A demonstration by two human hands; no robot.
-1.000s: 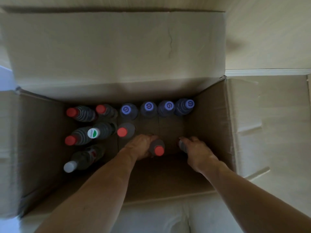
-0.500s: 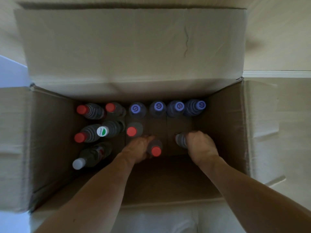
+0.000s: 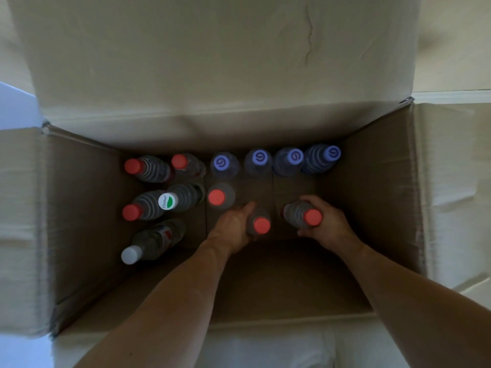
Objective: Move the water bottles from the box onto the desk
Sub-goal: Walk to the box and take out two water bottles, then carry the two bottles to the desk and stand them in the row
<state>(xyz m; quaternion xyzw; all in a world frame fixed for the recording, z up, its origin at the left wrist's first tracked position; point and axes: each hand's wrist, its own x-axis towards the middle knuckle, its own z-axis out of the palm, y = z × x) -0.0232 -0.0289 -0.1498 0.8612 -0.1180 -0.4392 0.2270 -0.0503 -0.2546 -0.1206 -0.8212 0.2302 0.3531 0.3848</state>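
Note:
I look straight down into an open cardboard box (image 3: 372,187) with water bottles standing on its floor. My left hand (image 3: 233,228) grips a red-capped bottle (image 3: 261,225) near the box's middle. My right hand (image 3: 328,221) grips a second red-capped bottle (image 3: 305,216), which tilts with its cap toward me. Several purple-capped bottles (image 3: 259,158) line the far wall. More red-capped bottles (image 3: 216,197) stand at the left, beside a bottle with a white and green cap (image 3: 168,201) and a white-capped bottle (image 3: 131,254).
The box's far flap (image 3: 212,62) stands up behind the bottles. Side flaps fold out at left (image 3: 18,208) and right (image 3: 457,181). The near part of the box floor (image 3: 279,274) is bare. A pale floor shows at the top right.
My right hand has closed round its bottle and tipped it up, so the red cap now shows. My left hand keeps its grip on the other bottle. The view shifted slightly.

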